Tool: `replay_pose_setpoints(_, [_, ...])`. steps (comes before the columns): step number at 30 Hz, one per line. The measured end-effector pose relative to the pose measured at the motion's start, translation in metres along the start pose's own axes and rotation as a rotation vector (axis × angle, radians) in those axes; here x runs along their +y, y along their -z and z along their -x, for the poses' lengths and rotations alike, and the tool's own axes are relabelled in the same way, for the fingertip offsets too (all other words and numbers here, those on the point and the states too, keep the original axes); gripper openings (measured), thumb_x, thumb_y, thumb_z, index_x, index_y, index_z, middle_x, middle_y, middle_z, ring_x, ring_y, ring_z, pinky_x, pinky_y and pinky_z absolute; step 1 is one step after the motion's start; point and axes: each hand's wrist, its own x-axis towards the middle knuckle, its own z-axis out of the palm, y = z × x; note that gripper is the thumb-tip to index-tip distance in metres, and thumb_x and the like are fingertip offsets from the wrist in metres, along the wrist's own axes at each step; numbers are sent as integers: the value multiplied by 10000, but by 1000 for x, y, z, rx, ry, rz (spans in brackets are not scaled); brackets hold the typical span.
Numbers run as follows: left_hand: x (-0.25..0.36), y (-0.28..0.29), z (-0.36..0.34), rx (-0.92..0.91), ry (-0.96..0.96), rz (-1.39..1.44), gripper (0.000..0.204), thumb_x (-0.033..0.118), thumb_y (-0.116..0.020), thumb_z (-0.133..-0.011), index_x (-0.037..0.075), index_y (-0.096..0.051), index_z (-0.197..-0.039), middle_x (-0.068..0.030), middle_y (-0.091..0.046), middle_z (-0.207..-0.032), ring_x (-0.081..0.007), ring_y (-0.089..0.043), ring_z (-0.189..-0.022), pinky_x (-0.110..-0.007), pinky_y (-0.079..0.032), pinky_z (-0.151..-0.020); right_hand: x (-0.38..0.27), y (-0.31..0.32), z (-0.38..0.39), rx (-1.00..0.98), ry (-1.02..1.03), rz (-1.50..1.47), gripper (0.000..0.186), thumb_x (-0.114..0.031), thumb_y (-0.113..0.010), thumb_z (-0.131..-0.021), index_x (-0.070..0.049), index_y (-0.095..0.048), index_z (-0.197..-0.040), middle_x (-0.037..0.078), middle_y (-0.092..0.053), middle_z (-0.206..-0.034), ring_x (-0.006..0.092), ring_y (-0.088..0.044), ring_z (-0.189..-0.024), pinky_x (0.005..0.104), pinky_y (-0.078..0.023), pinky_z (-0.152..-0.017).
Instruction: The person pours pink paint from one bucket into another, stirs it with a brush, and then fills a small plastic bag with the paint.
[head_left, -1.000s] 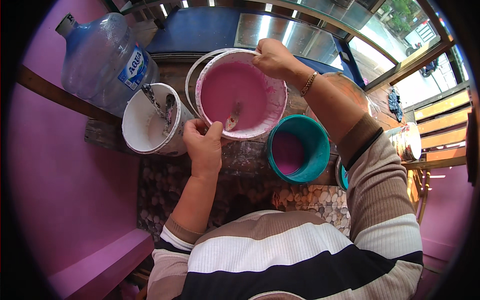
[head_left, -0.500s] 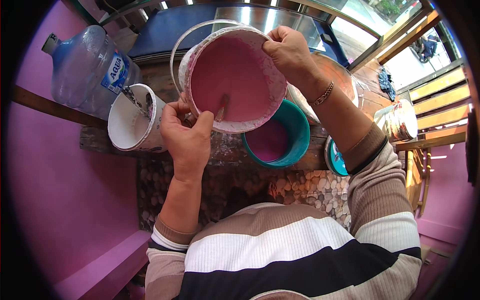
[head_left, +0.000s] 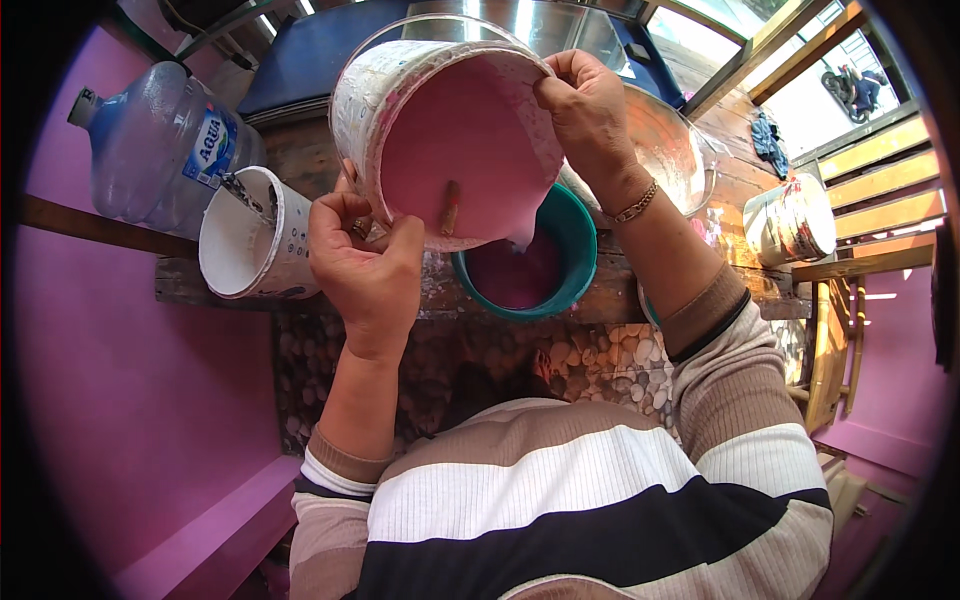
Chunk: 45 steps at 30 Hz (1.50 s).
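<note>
A white paint-stained bucket [head_left: 362,100] of pink liquid is tipped toward me, its thin handle standing up behind it. My left hand [head_left: 365,260] grips its lower left rim, thumb in front. My right hand [head_left: 588,112] pinches the upper right rim. Inside, a small brownish stick-like piece [head_left: 450,208] lies in the pink liquid [head_left: 460,150], which has reached the lower lip. Just beneath stands a teal bucket [head_left: 575,270] with darker pink liquid in it. A pale spot shows where the two buckets overlap; part of the teal rim is hidden.
On the left are a large clear water jug [head_left: 150,150] and a white pail [head_left: 215,235] with a dark-handled tool. Behind my right forearm sits a wide round basin [head_left: 650,150]. A stained bucket [head_left: 790,220] stands at the right on the wooden bench [head_left: 200,278].
The white bucket has tipped further, its side now showing more, and pink liquid has come to its lower lip. The view has shifted slightly. Both hands keep their hold.
</note>
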Motion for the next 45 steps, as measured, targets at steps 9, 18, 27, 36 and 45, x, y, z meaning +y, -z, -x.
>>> replay_pose_setpoints(9, [6,-5,7,1,-67,17,314,-110,-656,-729,-22,-450,-949,-279,-487,-1371,-119,-592,-977,-203,-568,-680,6,3,7,31,9,-106,68,-36,-604,-871,10,-602,-921,1,-615,-809,50,-534,-715,194,-450,-663])
replay_pose_setpoints(18, [2,-9,9,31,-123,23,314,-95,-674,-740,-4,-499,-985,-53,-578,-956,-91,-575,-852,-203,-475,-707,8,5,11,53,21,-137,77,-58,-621,-881,4,-605,-923,4,-616,-817,52,-540,-728,192,-453,-675])
replay_pose_setpoints(27, [1,-8,9,1,-105,-80,293,-51,-711,-749,-23,-474,-919,-309,-534,-1313,-175,-629,-1032,-216,-571,-664,13,7,14,69,36,-143,47,-46,-589,-885,-5,-592,-907,6,-613,-812,54,-542,-730,201,-458,-685])
replay_pose_setpoints(36, [5,-11,10,-36,-155,-67,298,-100,-680,-770,-35,-465,-967,-322,-493,-1334,-296,-502,-1271,-294,-531,-890,8,8,19,72,21,-198,39,-50,-573,-887,-14,-585,-897,3,-608,-803,50,-538,-719,196,-457,-673])
replay_pose_setpoints(45, [3,-11,13,-50,-171,-54,306,-101,-677,-798,-30,-453,-994,-314,-485,-1337,-302,-483,-1285,-328,-503,-960,19,10,16,122,94,-202,87,-61,-603,-840,14,-567,-863,53,-609,-752,76,-547,-631,234,-459,-538])
